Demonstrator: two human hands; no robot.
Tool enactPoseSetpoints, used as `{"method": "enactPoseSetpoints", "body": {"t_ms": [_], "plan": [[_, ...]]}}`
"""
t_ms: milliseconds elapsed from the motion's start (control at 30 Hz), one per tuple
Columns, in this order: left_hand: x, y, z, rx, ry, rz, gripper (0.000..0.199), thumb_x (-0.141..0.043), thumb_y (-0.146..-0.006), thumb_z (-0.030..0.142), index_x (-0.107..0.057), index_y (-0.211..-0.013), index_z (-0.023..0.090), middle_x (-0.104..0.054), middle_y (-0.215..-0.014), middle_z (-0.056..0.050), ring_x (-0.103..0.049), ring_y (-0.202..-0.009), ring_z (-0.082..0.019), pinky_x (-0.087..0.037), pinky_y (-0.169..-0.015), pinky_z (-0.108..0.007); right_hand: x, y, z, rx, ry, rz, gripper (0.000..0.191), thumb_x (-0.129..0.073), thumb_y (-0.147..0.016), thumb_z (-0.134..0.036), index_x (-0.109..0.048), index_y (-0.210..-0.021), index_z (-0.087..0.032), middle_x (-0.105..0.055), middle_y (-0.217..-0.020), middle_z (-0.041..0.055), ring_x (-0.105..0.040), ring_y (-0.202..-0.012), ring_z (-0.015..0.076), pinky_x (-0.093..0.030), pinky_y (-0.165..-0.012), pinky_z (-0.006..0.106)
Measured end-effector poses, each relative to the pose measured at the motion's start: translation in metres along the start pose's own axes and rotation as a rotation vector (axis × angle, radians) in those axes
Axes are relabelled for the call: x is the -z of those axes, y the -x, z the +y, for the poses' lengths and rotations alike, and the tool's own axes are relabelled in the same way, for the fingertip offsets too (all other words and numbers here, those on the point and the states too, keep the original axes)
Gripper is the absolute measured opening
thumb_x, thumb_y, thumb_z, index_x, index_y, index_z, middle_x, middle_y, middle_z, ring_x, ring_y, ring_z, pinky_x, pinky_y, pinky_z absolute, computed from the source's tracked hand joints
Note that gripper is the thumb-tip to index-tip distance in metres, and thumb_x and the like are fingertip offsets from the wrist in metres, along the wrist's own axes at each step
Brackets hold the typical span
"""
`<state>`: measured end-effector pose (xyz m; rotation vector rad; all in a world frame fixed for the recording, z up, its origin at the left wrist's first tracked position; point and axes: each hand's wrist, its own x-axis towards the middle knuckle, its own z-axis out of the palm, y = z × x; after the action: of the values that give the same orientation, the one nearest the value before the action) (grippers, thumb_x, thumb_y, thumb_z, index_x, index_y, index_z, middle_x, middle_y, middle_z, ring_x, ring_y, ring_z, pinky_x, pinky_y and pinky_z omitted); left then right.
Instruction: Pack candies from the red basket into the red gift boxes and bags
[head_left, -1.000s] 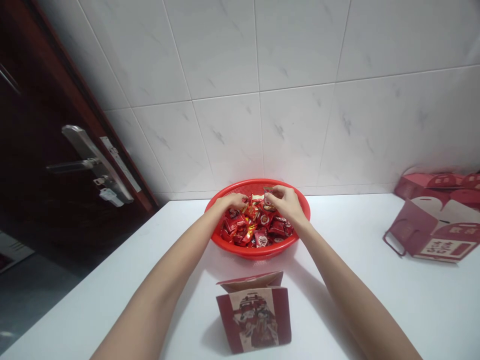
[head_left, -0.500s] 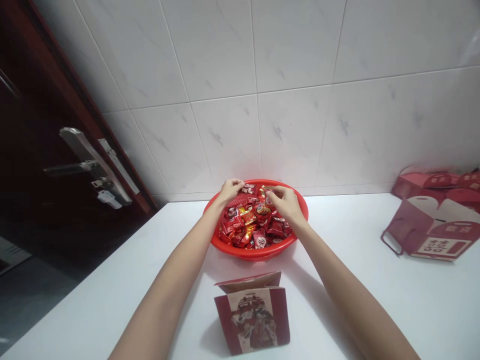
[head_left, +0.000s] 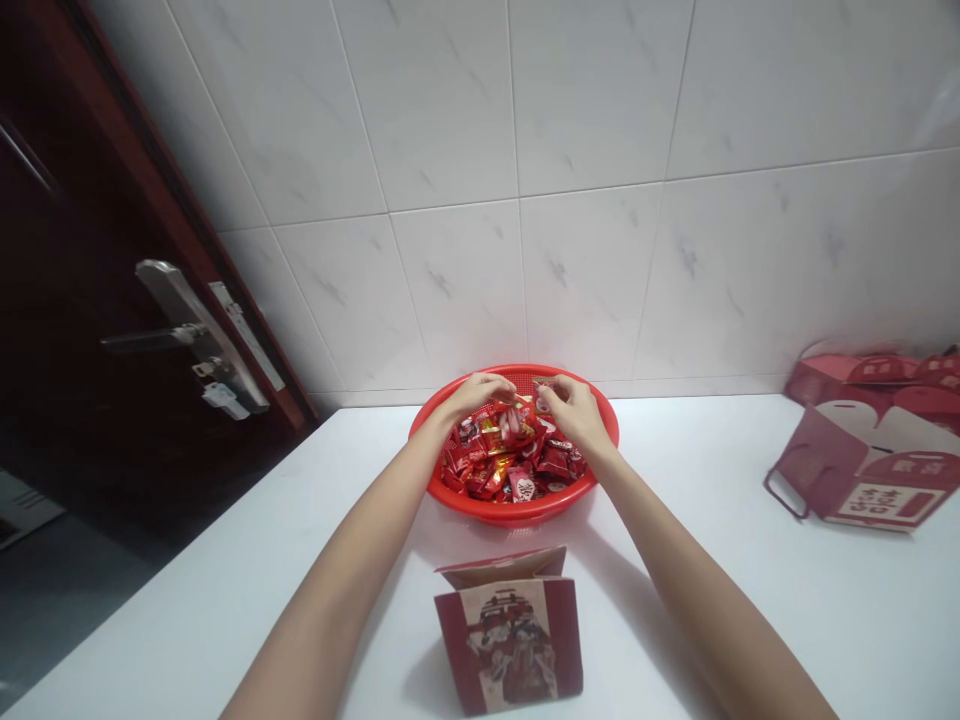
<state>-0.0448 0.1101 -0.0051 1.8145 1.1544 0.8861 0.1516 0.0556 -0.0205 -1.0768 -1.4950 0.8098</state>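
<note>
A red plastic basket [head_left: 517,515] holds a heap of wrapped candies [head_left: 491,465], mostly red with some gold. Over its left back part is my left hand [head_left: 480,393], its fingers stretched out and slightly apart. Just below those fingertips a candy [head_left: 511,426] is smeared by motion. My right hand [head_left: 571,408], above the right back part of the basket, pinches a small red and gold candy [head_left: 541,398] between thumb and fingers. Nearer to me stands a dark red paper gift box [head_left: 514,650] with a printed picture and its top flaps raised.
At the right of the white table [head_left: 697,470] an open red gift box [head_left: 870,470] with a cord handle lies tilted. More red boxes [head_left: 840,375] are behind it against the tiled wall [head_left: 592,270]. A dark door with a metal handle [head_left: 187,335] is on the left.
My left hand has moved right and a little down over the candies, and the candy it held is now apart from its fingers, blurred below. My right hand still pinches its candy.
</note>
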Motion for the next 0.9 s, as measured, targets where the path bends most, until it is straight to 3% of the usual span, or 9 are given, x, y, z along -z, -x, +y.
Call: {"method": "enactPoseSetpoints", "body": {"t_ms": [100,233,433,567,767,900], "plan": [[0.0,0.0,-0.007,0.059,-0.232,0.089,0.024,-0.054,-0.075,0.024,-0.074,-0.088,0.018,-0.076,-0.099,-0.006,-0.068,-0.091,-0.019,-0.052,-0.081,-0.027,0.0,0.0,-0.001,-0.008,0.005,0.004,0.02,-0.051,-0.081,-0.04,-0.057,-0.074,-0.022,-0.065,-0.068,0.0013,-0.065,-0.07,0.019,-0.049,-0.066,0.029],[0.004,0.0,-0.017,0.234,-0.58,0.114,0.03,-0.052,-0.078,0.023,-0.075,-0.097,0.019,-0.075,-0.089,-0.004,-0.067,-0.081,-0.019,-0.05,-0.069,-0.025,-0.001,0.0,0.0,-0.003,0.018,0.017,0.02,-0.053,-0.081,-0.039,-0.057,-0.073,-0.022,-0.066,-0.069,0.0014,-0.065,-0.071,0.0193,-0.049,-0.068,0.03],[0.007,0.0,-0.021,0.43,-0.695,-0.013,0.018,-0.064,-0.073,0.027,-0.071,-0.086,0.015,-0.072,-0.074,-0.006,-0.064,-0.063,-0.02,-0.043,-0.055,-0.026,-0.001,0.0,0.0,-0.004,-0.019,-0.002,0.02,-0.052,-0.08,-0.04,-0.055,-0.071,-0.023,-0.064,-0.067,0.0007,-0.064,-0.068,0.0193,-0.048,-0.065,0.03],[0.004,0.0,-0.02,0.511,-0.736,-0.066,0.025,-0.076,-0.064,0.031,-0.067,-0.08,0.015,-0.07,-0.07,-0.007,-0.064,-0.059,-0.022,-0.043,-0.052,-0.028,0.0,0.001,-0.002,-0.014,0.014,0.006,0.02,-0.052,-0.08,-0.04,-0.053,-0.069,-0.023,-0.064,-0.066,0.0003,-0.063,-0.067,0.019,-0.047,-0.065,0.03],[0.006,0.002,-0.018,0.396,-0.683,0.001,0.026,-0.077,-0.064,0.025,-0.071,-0.088,0.019,-0.07,-0.072,-0.001,-0.066,-0.068,-0.019,-0.045,-0.055,-0.024,0.0,0.003,-0.005,-0.006,0.035,0.007,0.021,-0.051,-0.08,-0.04,-0.054,-0.069,-0.022,-0.065,-0.067,0.0013,-0.063,-0.066,0.0189,-0.046,-0.064,0.03],[0.007,0.0,-0.018,0.218,-0.51,0.202,0.041,-0.07,-0.073,0.025,-0.068,-0.114,0.018,-0.074,-0.091,-0.003,-0.069,-0.08,-0.018,-0.052,-0.067,-0.024,0.0,0.003,-0.005,0.016,0.043,0.02,0.023,-0.05,-0.081,-0.043,-0.056,-0.072,-0.022,-0.065,-0.068,0.0015,-0.063,-0.068,0.0193,-0.046,-0.065,0.03]]}}
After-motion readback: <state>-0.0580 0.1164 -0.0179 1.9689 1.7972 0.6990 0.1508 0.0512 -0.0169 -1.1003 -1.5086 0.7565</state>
